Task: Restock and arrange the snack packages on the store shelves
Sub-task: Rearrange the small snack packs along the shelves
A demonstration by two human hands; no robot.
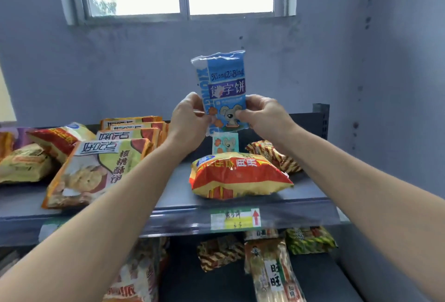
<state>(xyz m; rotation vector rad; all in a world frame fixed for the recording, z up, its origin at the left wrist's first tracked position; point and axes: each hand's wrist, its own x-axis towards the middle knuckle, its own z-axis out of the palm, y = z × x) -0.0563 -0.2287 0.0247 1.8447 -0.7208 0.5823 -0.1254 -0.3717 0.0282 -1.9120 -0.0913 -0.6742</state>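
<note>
A tall blue plastic biscuit packet [222, 90] is pinched upright by the left hand [186, 118] and right hand [263, 115], above the grey metal shelf [173, 195] of snack bags.

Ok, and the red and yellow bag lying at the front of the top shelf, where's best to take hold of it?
I'd pinch the red and yellow bag at its tapered right end, coming from the right over bare shelf; it lies flat, and its puffed middle looks hard to span. The left hand and right hand grip the blue packet; free one first.
</note>
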